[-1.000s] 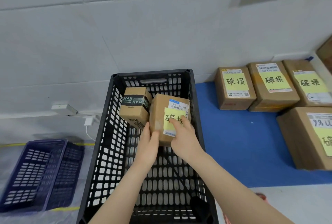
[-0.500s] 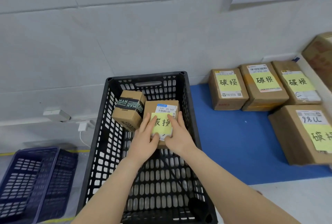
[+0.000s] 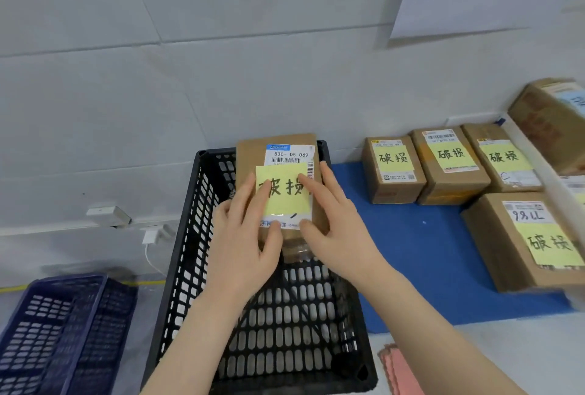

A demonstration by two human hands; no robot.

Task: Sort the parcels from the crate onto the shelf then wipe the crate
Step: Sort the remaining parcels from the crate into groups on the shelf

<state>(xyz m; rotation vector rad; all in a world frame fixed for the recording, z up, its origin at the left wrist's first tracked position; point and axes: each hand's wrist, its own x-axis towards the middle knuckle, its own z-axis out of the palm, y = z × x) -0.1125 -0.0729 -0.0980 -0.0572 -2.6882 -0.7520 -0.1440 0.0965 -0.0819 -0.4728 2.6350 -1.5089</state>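
Against grey wall (image 3: 221,84), blue mat (image 3: 421,246)

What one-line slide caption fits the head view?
Both hands, left hand and right hand, hold a yellow-noted parcel above the black crate, beside labelled parcels on the blue mat.

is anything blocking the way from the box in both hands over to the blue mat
Nothing visible does. The brown cardboard box is held above the black plastic crate's rim, and bare blue mat lies in front of the labelled boxes.
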